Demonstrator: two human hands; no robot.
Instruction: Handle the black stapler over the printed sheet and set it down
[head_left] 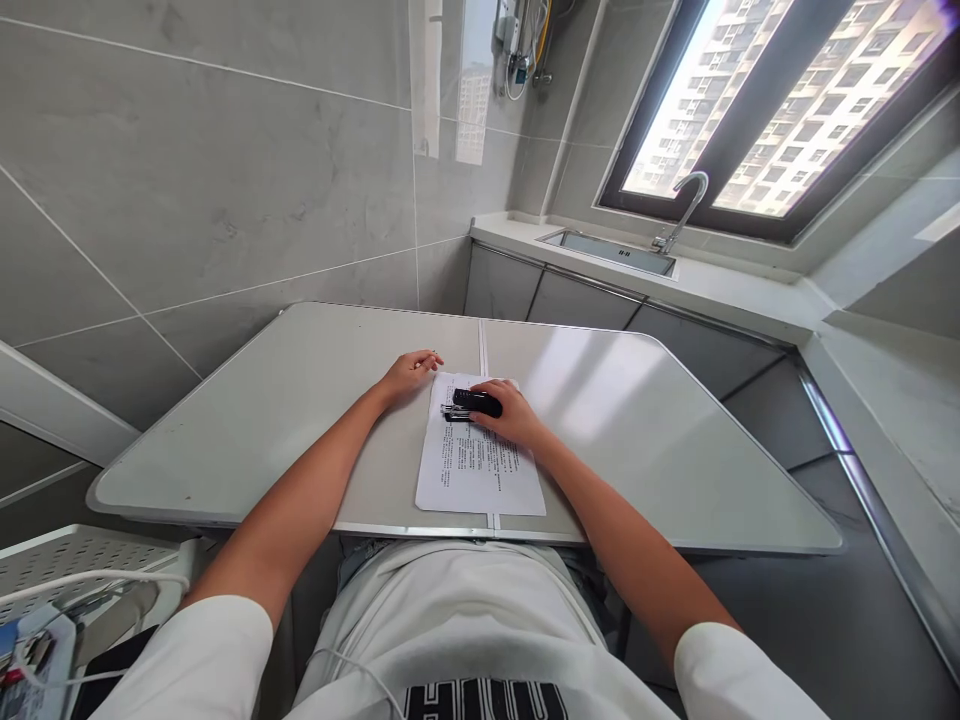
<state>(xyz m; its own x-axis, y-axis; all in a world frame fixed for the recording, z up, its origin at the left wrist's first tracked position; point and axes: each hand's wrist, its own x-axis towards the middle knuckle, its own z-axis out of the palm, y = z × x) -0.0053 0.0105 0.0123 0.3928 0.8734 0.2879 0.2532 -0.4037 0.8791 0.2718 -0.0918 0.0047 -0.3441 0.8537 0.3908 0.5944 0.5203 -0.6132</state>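
A printed sheet of paper (478, 468) lies on a grey folding table (285, 420) in front of me. My right hand (512, 412) is closed over a black stapler (472, 404) that sits on the paper's top edge. My left hand (409, 372) rests on the table at the paper's top left corner, its fingers slightly curled and touching the sheet's edge, holding nothing.
A tiled wall stands behind the table. A counter with a steel sink (609, 250) and tap (686, 205) runs under a window at the back right. A white perforated shelf (67, 565) with cables and a power strip is at my lower left.
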